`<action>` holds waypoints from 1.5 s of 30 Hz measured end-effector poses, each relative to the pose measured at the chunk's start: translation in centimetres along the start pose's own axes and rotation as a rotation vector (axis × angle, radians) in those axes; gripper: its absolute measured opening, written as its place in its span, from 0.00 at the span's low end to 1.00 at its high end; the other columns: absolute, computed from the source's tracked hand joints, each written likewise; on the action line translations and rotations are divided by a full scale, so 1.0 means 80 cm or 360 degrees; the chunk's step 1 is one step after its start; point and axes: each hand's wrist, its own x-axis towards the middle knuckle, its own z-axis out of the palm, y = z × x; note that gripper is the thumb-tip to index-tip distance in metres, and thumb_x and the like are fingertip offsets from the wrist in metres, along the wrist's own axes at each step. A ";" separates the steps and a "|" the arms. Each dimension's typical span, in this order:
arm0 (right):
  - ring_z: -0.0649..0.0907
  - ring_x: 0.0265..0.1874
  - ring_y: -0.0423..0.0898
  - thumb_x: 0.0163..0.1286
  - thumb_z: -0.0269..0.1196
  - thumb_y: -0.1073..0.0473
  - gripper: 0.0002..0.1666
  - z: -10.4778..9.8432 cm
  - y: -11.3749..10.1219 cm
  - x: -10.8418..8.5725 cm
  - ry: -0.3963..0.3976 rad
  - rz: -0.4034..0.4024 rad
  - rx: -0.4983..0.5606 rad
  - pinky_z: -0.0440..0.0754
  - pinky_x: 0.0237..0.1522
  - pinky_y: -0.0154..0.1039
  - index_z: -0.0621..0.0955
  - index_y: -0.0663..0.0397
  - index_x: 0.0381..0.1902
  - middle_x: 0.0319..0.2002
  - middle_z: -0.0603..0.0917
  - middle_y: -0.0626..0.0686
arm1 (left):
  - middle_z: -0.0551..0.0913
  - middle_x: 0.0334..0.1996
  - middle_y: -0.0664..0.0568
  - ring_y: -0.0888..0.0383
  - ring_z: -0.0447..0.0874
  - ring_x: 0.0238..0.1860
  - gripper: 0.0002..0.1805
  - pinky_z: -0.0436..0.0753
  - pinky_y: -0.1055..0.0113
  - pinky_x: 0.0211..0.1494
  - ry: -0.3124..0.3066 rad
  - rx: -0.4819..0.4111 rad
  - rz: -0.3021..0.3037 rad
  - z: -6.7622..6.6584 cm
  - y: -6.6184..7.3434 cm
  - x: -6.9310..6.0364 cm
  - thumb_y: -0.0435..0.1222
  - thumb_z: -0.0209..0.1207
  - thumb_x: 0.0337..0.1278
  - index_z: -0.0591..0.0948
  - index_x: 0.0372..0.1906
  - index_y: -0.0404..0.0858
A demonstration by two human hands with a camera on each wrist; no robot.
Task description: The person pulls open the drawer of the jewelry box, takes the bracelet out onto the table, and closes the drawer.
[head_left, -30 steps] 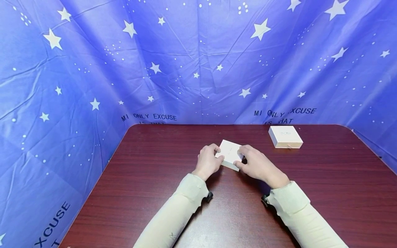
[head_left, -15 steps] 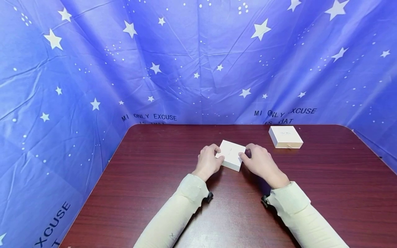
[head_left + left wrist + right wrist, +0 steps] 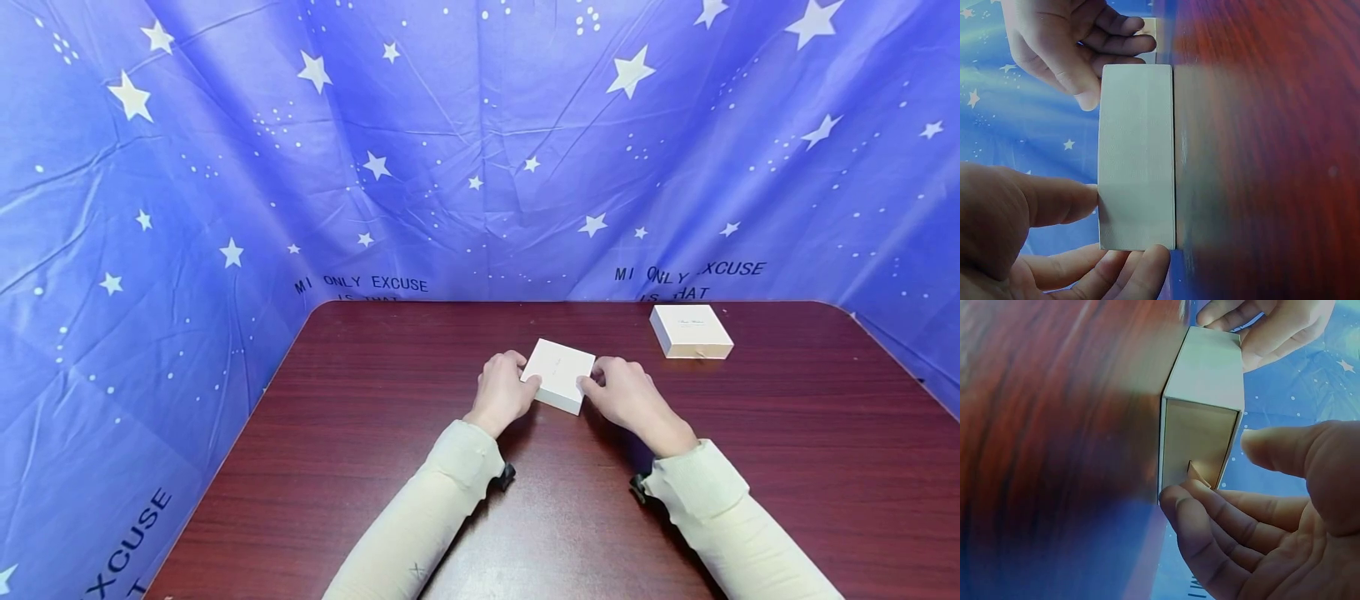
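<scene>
A small white drawer box lies flat on the table, turned at a slight angle. My left hand grips its left side, thumb at the top edge and fingers along the side wall. At the right end, my right hand has loosely bent fingers. In the right wrist view, the box's beige drawer front faces the right hand, flush within the sleeve. A short ribbon pull tab sticks out there. My right fingertips touch or nearly touch this tab, while the thumb stands apart from them.
A second closed drawer box, with a small tab at its front, lies at the back right of the dark red wooden table. Behind the table hangs a blue curtain printed with white stars.
My right hand has drawn back from the box's top to its right end, and its fingers have dropped lower. The left fingers have shifted slightly down the side; the box stays nearly still.
</scene>
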 end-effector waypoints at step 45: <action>0.81 0.13 0.43 0.66 0.60 0.61 0.09 0.013 -0.013 0.000 -0.0157 0.0031 0.0380 0.78 0.17 0.37 0.76 0.61 0.28 0.19 0.81 0.51 | 0.74 0.25 0.57 0.56 0.75 0.35 0.12 0.74 0.60 0.43 -0.0064 0.0072 -0.0002 -0.011 -0.012 -0.007 0.43 0.64 0.51 0.83 0.35 0.39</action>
